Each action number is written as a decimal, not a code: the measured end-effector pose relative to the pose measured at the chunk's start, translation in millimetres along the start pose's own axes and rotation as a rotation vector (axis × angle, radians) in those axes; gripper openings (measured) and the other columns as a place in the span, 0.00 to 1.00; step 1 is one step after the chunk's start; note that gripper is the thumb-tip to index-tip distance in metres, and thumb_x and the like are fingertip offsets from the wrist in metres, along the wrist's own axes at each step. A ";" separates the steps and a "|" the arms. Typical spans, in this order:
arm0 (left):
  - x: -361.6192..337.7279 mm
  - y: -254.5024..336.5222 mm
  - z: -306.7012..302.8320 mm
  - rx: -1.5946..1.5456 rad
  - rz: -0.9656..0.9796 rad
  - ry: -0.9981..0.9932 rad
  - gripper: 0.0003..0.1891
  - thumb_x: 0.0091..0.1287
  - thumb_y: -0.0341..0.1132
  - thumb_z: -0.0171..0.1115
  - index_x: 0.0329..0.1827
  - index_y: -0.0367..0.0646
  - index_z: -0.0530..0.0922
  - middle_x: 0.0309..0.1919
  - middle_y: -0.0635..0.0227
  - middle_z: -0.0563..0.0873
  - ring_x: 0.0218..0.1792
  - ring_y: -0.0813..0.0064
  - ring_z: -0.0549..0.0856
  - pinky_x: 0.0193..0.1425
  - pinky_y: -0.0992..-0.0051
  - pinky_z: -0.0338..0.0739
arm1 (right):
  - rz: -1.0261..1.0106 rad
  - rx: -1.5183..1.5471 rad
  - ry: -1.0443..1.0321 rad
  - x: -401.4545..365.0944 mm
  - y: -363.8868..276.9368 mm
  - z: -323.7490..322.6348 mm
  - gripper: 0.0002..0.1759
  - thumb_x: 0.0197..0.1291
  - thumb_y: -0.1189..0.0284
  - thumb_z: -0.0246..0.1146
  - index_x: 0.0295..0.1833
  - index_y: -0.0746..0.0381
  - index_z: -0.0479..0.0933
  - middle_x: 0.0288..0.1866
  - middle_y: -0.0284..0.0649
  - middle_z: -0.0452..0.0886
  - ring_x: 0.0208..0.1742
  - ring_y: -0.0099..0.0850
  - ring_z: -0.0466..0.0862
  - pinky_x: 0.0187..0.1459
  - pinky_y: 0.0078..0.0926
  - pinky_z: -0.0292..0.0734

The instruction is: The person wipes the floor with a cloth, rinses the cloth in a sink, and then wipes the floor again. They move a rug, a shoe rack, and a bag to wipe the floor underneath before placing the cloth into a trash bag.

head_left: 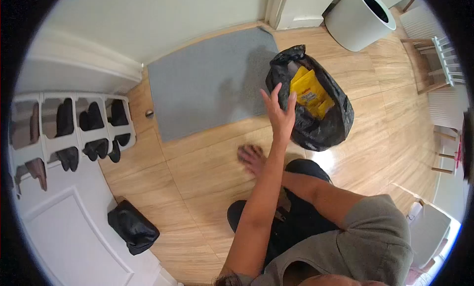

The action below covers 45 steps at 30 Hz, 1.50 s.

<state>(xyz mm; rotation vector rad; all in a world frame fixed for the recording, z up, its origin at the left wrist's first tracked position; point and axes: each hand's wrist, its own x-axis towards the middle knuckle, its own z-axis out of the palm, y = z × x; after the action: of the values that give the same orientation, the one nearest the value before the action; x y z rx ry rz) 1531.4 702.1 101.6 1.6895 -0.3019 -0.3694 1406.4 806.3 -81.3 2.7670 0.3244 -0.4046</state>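
My left hand (281,113) reaches up with its fingers apart and nothing in them. It is over the left edge of a black plastic bag (335,130), which stands open on the floor. Inside the bag lie yellow packets (310,94) with printing on them. Lower down, my right hand (253,159) is low over the wooden floor, below and left of the bag, with my forearms crossed. Motion blurs its fingers, and a dark patch shows at their tips; whether it holds anything is unclear.
A grey mat (212,83) lies by the wall. On the left are a white shoe rack (75,119) with dark shoes, a doorstop (149,114) and a black pouch (133,228). A white bin (353,24) stands at the upper right, with chairs (447,61) beyond.
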 end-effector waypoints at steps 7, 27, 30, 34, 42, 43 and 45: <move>46.2 69.6 124.5 0.502 -0.475 -0.232 0.43 0.49 0.59 0.74 0.66 0.50 0.67 0.74 0.37 0.37 0.74 0.37 0.50 0.70 0.49 0.61 | -0.264 0.893 0.252 -16.2 48.6 -19.5 0.35 0.65 0.55 0.49 0.76 0.51 0.53 0.81 0.35 0.42 0.81 0.38 0.41 0.77 0.48 0.34; 42.4 175.3 -189.4 0.579 0.268 0.342 0.13 0.50 0.19 0.67 0.39 0.33 0.78 0.34 0.66 0.83 0.37 0.77 0.78 0.47 0.76 0.73 | -0.214 0.761 0.280 -8.0 44.5 5.1 0.36 0.57 0.52 0.60 0.72 0.41 0.61 0.80 0.31 0.46 0.80 0.39 0.46 0.76 0.49 0.42; 83.2 156.4 -237.8 0.530 0.347 0.371 0.11 0.55 0.21 0.66 0.40 0.32 0.78 0.33 0.66 0.84 0.36 0.77 0.78 0.45 0.77 0.73 | -0.278 0.587 0.454 -8.2 74.9 10.0 0.39 0.54 0.52 0.62 0.72 0.48 0.62 0.79 0.35 0.51 0.80 0.40 0.44 0.77 0.49 0.38; 127.4 102.4 -313.6 0.573 0.381 0.468 0.11 0.56 0.22 0.66 0.43 0.30 0.78 0.36 0.62 0.84 0.38 0.77 0.78 0.47 0.77 0.73 | -0.015 0.794 0.433 -53.8 173.5 36.9 0.26 0.57 0.69 0.59 0.64 0.51 0.71 0.72 0.42 0.63 0.74 0.46 0.59 0.72 0.48 0.53; 111.2 -16.2 -422.1 0.595 0.035 0.652 0.13 0.58 0.24 0.60 0.46 0.30 0.76 0.42 0.56 0.83 0.42 0.67 0.79 0.50 0.70 0.72 | 1.320 0.395 0.408 -82.1 213.1 127.3 0.30 0.67 0.68 0.48 0.74 0.64 0.56 0.76 0.53 0.54 0.77 0.50 0.52 0.73 0.50 0.44; 109.0 -23.2 -430.4 0.499 -0.053 0.612 0.13 0.59 0.24 0.60 0.46 0.30 0.76 0.42 0.55 0.83 0.42 0.65 0.80 0.50 0.69 0.72 | 1.424 0.316 0.403 -61.6 194.7 131.8 0.31 0.68 0.68 0.46 0.74 0.65 0.54 0.76 0.53 0.53 0.77 0.50 0.51 0.73 0.50 0.42; 97.5 -23.7 -432.3 0.512 -0.159 0.624 0.13 0.59 0.26 0.59 0.47 0.31 0.76 0.43 0.52 0.83 0.45 0.62 0.81 0.51 0.69 0.72 | 1.176 0.708 0.580 -3.6 132.0 61.3 0.31 0.67 0.69 0.44 0.74 0.67 0.52 0.77 0.52 0.52 0.77 0.51 0.50 0.75 0.53 0.38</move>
<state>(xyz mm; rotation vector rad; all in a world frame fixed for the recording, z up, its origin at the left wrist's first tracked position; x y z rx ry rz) 1796.8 1056.7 128.0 2.2384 0.2234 0.1492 1423.7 662.8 -98.4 3.0000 -1.5225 0.7026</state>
